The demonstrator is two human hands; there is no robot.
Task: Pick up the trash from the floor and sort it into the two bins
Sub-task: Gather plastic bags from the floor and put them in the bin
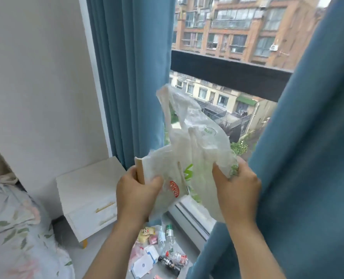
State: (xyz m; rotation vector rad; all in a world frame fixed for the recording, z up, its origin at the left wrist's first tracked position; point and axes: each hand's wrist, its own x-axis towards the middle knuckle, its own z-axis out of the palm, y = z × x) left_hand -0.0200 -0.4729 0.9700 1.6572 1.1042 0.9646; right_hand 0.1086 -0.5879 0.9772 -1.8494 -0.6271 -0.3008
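Hands both up at window height, one thin plastic bag (197, 141) stretched between them. Left hand (135, 195) grips a flat tan-edged card (139, 170) with the bag's left edge pressed against it; right hand (238, 188) clutches the bag's right side in curled fingers. Bag is translucent white with green and red print, its handles standing up toward the glass.

Judgement: early stage. Bag and card are off the floor, nothing visibly sorted, and neither bin is in view. Most of the work is left — trash pile (159, 252) on the floor, near, below the wrists: wrappers, paper pieces, clear bottles, a dark bottle (170, 264).

Surroundings: white nightstand (90, 198) at left, floral bedding (16, 228) near left, sill track (189, 214) just below the bag. Right curtain (308, 158) hangs against the right forearm — possible snag on the way down. The arms hide part of the pile.
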